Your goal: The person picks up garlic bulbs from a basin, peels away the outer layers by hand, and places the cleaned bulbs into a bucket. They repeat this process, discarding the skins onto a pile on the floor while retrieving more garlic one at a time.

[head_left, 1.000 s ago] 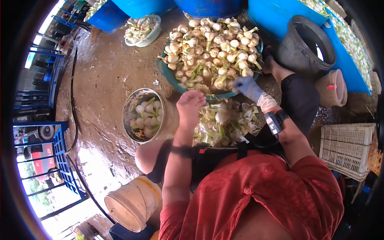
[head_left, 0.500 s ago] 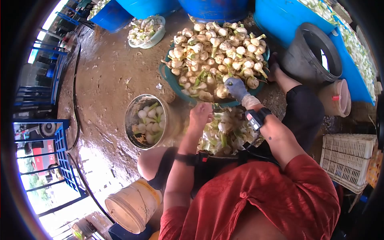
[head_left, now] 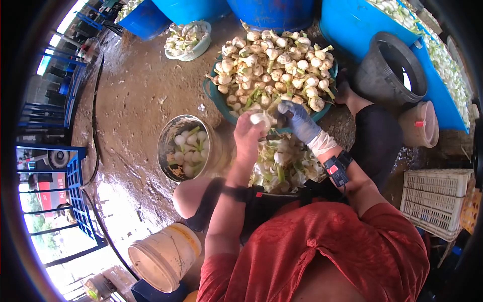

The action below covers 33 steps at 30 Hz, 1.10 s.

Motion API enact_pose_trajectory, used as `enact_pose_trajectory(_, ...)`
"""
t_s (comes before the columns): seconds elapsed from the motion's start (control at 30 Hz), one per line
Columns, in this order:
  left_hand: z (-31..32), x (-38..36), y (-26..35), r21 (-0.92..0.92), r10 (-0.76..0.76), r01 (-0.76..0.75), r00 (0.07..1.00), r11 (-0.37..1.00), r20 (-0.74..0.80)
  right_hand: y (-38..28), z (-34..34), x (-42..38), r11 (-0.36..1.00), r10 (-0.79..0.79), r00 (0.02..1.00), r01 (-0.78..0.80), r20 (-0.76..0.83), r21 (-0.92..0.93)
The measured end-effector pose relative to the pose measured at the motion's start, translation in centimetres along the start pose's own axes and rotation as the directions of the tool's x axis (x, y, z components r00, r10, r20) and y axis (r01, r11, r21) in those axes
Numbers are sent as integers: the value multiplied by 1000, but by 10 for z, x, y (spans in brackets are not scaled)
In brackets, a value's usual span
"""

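Note:
My left hand [head_left: 248,132], bare, is wrapped round a white garlic bulb [head_left: 258,119] above the front edge of the green tub. My right hand [head_left: 302,122], in a blue-grey glove, is closed against the bulb's other side, its fingertips by the stem end; motion blurs what exactly they pinch. Behind both hands, the green tub [head_left: 208,90] holds a heap of soiled garlic bulbs [head_left: 282,60]. Below the hands lies a pile of peeled skins and green leaves [head_left: 282,163]. To the left, a metal bucket [head_left: 162,151] contains several clean white bulbs [head_left: 191,146].
A white basin [head_left: 201,48] of pale trimmings stands beyond the tub. Blue barrels [head_left: 271,12] line the back. On the right are a black bucket [head_left: 365,75], a pink bucket [head_left: 417,126] and a white crate [head_left: 430,196]. A beige bucket [head_left: 156,259] lies tipped at lower left.
My right hand has drawn back from the heap and turned toward my left hand. My left hand has risen, and a garlic bulb now shows in it.

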<state>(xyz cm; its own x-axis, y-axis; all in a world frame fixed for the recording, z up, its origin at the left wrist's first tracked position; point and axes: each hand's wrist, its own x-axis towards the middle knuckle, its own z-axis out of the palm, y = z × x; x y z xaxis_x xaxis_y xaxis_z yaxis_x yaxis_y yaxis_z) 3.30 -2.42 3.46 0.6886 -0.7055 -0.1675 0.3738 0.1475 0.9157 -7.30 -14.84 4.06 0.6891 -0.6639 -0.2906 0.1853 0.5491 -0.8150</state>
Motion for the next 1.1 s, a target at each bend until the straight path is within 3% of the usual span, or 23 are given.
enact_pose_trajectory(0.07,-6,-1,-10,63,34,-37,998,997,48,4,-1,-3,915,62,983,12,171,-404)
enact_pose_trajectory(0.1,-8,-2,-14,140,121,-132,989,981,84,9,12,-6,966,66,995,-46,71,-253)
enact_pose_trajectory(0.13,-10,-3,-18,213,205,-229,970,950,128,13,11,-6,967,62,996,-42,71,-252)
enact_pose_trajectory(0.2,-12,-6,-18,307,210,-234,972,922,109,20,12,-2,963,12,998,3,54,-269)
enact_pose_trajectory(0.33,-14,-10,-15,203,200,-216,975,955,98,20,16,-6,981,37,999,-31,29,-192)
enact_pose_trajectory(0.43,-13,-13,-12,172,201,-217,973,961,110,20,13,-4,963,-19,998,35,63,-267)
enact_pose_trajectory(0.5,-11,-14,-10,159,197,-213,974,964,110,19,14,-4,904,-84,993,109,80,-414)
enact_pose_trajectory(0.6,-8,-15,-5,61,174,-178,982,982,70,11,17,-5,871,-79,994,108,79,-480)
enact_pose_trajectory(0.67,-7,-16,1,-130,123,-112,989,985,84,21,10,1,876,-145,982,184,119,-447)
enact_pose_trajectory(0.7,-13,-13,1,-130,124,-112,989,985,84,26,7,4,874,-210,965,258,159,-411)
enact_pose_trajectory(0.73,-24,-7,1,-274,-21,82,975,958,219,28,4,6,874,-210,965,258,160,-411)
enact_pose_trajectory(0.77,-31,-3,-2,-383,-139,286,920,879,367,29,1,8,652,-369,891,451,264,-610)
enact_pose_trajectory(0.8,-33,-3,-3,-384,-141,287,920,877,365,28,-1,9,349,-471,785,585,402,-732)
enact_pose_trajectory(0.83,-34,-3,-4,-367,-200,347,902,863,383,25,-3,12,209,-485,739,617,467,-758)
enact_pose_trajectory(0.87,-35,-2,-3,-347,-256,405,879,846,402,26,-3,11,210,-486,739,617,466,-758)
enact_pose_trajectory(0.93,-29,-5,3,-334,-244,365,903,869,353,19,5,2,532,-453,828,548,329,-646)
enact_pose_trajectory(0.97,-25,-4,5,-303,-307,408,893,861,330,16,3,0,709,-318,888,455,332,-538)
enact_pose_trajectory(1.0,-23,-5,4,-274,-370,453,877,849,306,17,2,-2,710,-315,890,452,330,-541)
enact_pose_trajectory(1.07,-20,-10,-6,21,-233,236,933,972,274,21,3,-4,785,-240,923,367,302,-499)
enact_pose_trajectory(1.1,-12,-17,-2,212,-181,148,973,966,147,21,6,-7,758,-315,903,425,293,-495)
